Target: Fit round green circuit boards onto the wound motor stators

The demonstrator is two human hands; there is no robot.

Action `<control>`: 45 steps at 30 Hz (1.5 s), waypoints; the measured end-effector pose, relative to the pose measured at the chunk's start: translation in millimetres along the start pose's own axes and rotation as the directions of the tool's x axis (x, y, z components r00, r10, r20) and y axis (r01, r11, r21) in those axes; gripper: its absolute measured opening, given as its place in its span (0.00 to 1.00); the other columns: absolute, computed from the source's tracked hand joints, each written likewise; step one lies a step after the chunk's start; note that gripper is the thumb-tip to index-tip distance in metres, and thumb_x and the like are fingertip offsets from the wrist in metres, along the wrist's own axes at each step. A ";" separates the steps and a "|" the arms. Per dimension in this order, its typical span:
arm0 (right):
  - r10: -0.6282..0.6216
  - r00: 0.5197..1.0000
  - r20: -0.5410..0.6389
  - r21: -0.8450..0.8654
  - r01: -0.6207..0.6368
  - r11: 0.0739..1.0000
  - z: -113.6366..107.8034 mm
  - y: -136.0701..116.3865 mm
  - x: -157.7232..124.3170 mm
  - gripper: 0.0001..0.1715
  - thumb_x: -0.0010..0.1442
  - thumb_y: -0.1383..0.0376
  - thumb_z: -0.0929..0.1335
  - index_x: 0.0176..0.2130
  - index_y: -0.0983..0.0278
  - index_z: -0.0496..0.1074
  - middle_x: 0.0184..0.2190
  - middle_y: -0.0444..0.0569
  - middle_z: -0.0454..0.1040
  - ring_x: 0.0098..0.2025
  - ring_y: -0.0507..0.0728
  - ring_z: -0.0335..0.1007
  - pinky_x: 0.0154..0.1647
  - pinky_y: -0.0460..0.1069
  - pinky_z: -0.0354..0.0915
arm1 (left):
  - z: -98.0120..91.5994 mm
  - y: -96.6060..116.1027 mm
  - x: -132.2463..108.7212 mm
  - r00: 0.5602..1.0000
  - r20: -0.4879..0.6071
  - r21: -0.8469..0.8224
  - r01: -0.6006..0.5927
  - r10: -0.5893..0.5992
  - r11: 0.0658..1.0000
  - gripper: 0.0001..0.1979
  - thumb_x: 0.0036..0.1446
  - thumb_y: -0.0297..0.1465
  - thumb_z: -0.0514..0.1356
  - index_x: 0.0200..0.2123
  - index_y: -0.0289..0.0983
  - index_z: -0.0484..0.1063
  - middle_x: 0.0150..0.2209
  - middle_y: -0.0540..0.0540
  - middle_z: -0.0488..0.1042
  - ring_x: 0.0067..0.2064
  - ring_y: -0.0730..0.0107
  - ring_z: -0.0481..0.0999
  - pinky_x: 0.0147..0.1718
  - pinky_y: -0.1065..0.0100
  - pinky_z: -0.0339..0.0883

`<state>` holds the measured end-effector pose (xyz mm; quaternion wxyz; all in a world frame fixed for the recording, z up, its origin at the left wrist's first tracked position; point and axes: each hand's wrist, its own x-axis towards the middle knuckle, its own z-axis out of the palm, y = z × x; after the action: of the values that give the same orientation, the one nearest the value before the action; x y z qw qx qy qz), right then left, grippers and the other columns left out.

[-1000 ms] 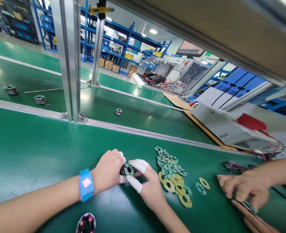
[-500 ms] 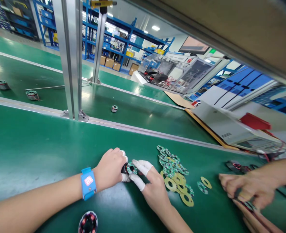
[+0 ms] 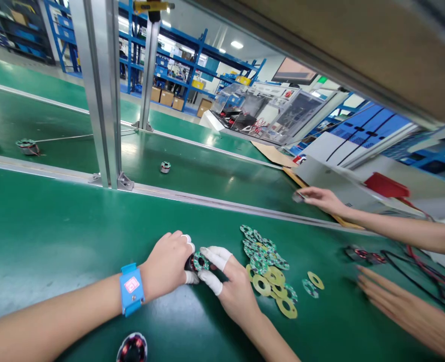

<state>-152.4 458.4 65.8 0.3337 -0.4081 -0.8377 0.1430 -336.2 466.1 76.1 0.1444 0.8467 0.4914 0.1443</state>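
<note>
My left hand (image 3: 171,259), with white finger cots and a blue strap on its wrist, is closed around a dark motor stator (image 3: 189,262). A green ring-shaped circuit board (image 3: 200,262) lies against the stator's face, which is turned to the right. My right hand (image 3: 228,281), also in white finger cots, pinches this board at its rim between thumb and fingers. Whether the board is fixed to the stator I cannot tell. To the right lies a pile of green ring boards (image 3: 258,251) and yellow insulating rings (image 3: 286,306). Another stator (image 3: 132,348) with copper windings sits at the near edge.
A co-worker's hand (image 3: 326,200) holds a small stator over the back strip; their other hand (image 3: 403,301) is blurred. Stators (image 3: 165,167) stand on the green strip behind the metal rail (image 3: 207,203). An upright aluminium post (image 3: 103,95) rises at left. Cables (image 3: 414,271) lie at right.
The co-worker's hands have parted, one reaching to the back strip with a stator. The stators on that strip have shifted left. My hands keep nearly the same hold.
</note>
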 end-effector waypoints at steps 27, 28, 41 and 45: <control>0.208 0.959 0.192 0.027 -0.217 0.976 -0.6 -17.4 14.2 0.13 0.52 0.66 0.69 0.40 0.62 0.72 0.36 0.49 0.72 0.35 0.56 0.68 0.34 0.49 0.68 | 0.6 3.6 1.8 0.999 0.040 0.021 0.030 -0.031 0.999 0.10 0.45 0.35 0.64 0.29 0.35 0.70 0.32 0.45 0.71 0.38 0.60 0.69 0.35 0.63 0.63; 0.217 0.958 0.189 0.035 -0.227 0.973 0.7 -17.4 13.5 0.13 0.52 0.66 0.68 0.41 0.61 0.71 0.36 0.49 0.72 0.35 0.55 0.68 0.34 0.49 0.68 | -0.2 3.7 1.5 0.999 0.040 0.026 0.036 -0.037 0.999 0.10 0.45 0.34 0.64 0.29 0.35 0.70 0.33 0.45 0.71 0.38 0.60 0.69 0.35 0.63 0.63; 0.267 0.903 0.336 0.318 -0.375 0.871 -10.9 -8.5 9.5 0.21 0.52 0.69 0.67 0.47 0.63 0.68 0.44 0.51 0.73 0.43 0.57 0.68 0.46 0.54 0.65 | -14.1 22.6 -12.0 0.976 0.068 0.224 -0.215 0.205 0.951 0.13 0.53 0.16 0.50 0.34 0.34 0.70 0.36 0.43 0.73 0.39 0.63 0.70 0.41 0.64 0.66; 0.306 0.916 0.259 0.302 -0.378 0.875 -1.5 -15.0 5.3 0.20 0.52 0.70 0.65 0.47 0.63 0.68 0.43 0.51 0.72 0.43 0.56 0.67 0.47 0.54 0.65 | 6.2 23.6 -17.7 0.941 0.091 0.317 -0.339 0.327 0.886 0.12 0.51 0.16 0.52 0.33 0.32 0.73 0.32 0.41 0.73 0.40 0.59 0.70 0.38 0.63 0.65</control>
<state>-162.6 453.1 77.0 0.2822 -0.4686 -0.7430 0.3856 -323.6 438.7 77.6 -0.0169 0.9328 0.3534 0.0684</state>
